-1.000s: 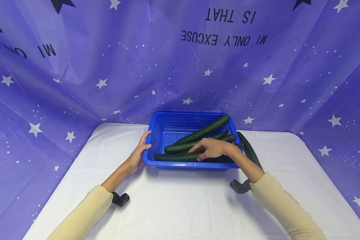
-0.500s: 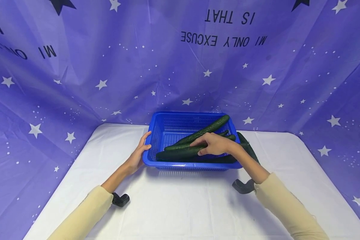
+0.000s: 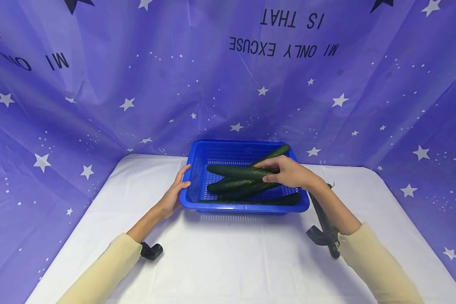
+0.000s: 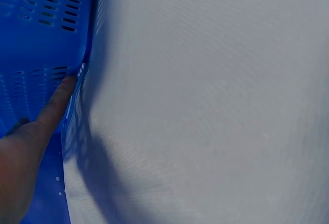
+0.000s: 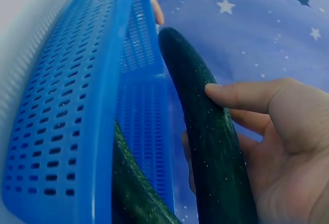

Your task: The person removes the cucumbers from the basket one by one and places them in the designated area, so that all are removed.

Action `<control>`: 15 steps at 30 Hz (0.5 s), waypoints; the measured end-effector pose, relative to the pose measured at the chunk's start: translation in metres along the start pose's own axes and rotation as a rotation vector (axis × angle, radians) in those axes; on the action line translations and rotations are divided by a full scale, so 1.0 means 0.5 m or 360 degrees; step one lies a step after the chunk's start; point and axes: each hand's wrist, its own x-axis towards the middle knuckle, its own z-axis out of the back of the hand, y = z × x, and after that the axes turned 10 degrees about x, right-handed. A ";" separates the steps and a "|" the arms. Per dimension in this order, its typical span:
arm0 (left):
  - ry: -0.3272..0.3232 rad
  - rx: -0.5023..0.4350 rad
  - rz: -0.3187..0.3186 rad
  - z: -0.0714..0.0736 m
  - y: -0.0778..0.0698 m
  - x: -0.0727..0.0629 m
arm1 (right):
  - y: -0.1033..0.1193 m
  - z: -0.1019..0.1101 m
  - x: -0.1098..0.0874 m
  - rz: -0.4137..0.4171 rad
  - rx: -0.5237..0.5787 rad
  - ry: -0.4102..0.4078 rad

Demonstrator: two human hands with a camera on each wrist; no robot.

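Right hand (image 3: 291, 172): pinches one cucumber (image 3: 232, 171)
Left hand (image 3: 171, 197): grips one blue basket (image 3: 247, 208)
Other cucumbers (image 3: 277, 199) inside: at least three
Outside cucumber (image 3: 321, 212), beside basket: one

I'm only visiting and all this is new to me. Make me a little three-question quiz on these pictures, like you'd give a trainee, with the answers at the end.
1. Multiple choice: which of the person's hands grips a cucumber?
A) the left
B) the right
C) neither
2. True or false: the left hand is well away from the basket.
3. Fill in the gap: the purple backdrop behind the table is printed with white dots and white ____.

Key
1. B: the right hand has it between thumb and fingers.
2. False: it touches the basket's left end.
3. stars
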 end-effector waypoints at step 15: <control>-0.0002 -0.0014 -0.0002 -0.002 -0.001 0.000 | -0.036 0.047 -0.091 -0.0250 0.0458 -0.0550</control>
